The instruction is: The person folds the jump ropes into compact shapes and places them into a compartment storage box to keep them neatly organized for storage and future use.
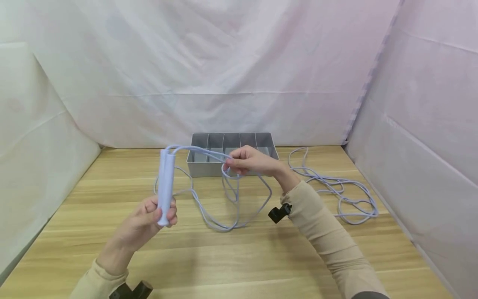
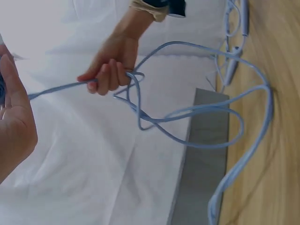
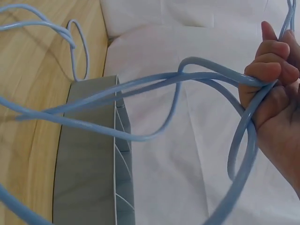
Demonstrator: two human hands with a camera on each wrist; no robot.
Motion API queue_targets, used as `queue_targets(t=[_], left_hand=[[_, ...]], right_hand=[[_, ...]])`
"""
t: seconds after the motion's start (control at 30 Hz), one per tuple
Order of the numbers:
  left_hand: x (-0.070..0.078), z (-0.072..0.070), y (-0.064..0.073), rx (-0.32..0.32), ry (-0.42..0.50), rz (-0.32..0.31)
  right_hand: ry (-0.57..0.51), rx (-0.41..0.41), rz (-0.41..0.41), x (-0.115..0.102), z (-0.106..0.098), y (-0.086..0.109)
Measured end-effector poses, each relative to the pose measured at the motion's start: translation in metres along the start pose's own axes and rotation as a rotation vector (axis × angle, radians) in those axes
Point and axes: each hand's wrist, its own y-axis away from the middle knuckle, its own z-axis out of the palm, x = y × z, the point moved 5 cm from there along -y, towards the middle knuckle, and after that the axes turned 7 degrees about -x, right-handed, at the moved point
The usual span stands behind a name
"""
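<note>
My left hand (image 1: pixel 151 218) grips the two light-blue handles of a jump rope (image 1: pixel 167 182) side by side, near their lower ends, with the handles upright above the table. From their tops the doubled cord (image 1: pixel 198 149) runs across to my right hand (image 1: pixel 250 161). There the curled fingers hold the cord, and loops of it hang below the hand and down toward the tabletop. In the right wrist view the cord (image 3: pixel 262 89) passes through my right fist. At the left edge of the left wrist view, only part of my left hand (image 2: pixel 16 122) shows.
A grey box with several compartments (image 1: pixel 205 169) stands behind the hands at the back of the wooden table (image 1: pixel 224 265). Another light-blue jump rope (image 1: pixel 351 181) lies loosely coiled on the right. White cloth (image 1: pixel 224 74) hangs behind and at both sides.
</note>
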Motion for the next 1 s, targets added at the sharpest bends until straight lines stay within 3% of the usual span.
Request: queue_targets(t=[0.23, 0.5, 0.63, 0.77, 0.9, 1.0], left_hand=[[0.012, 0.007, -0.013, -0.008, 0.111, 0.151], [0.033, 0.007, -0.016, -0.016, 0.176, 0.283], [0.040, 0.004, -0.016, 0.027, 0.229, 0.330], [0.037, -0.004, -0.019, 0.189, 0.190, 0.317], [0.028, -0.016, -0.022, 0.439, 0.039, 0.253], [0.019, -0.023, -0.022, 0.619, -0.124, 0.147]], right_hand=[[-0.050, 0.016, -0.045, 0.006, 0.017, 0.004], [0.030, 0.035, -0.042, 0.016, 0.033, 0.006], [0.121, 0.125, -0.040, 0.021, 0.035, 0.002], [0.317, 0.318, -0.039, 0.031, 0.038, 0.001], [0.686, 0.494, -0.033, 0.037, 0.048, 0.005], [0.965, 0.563, -0.051, 0.038, 0.056, 0.006]])
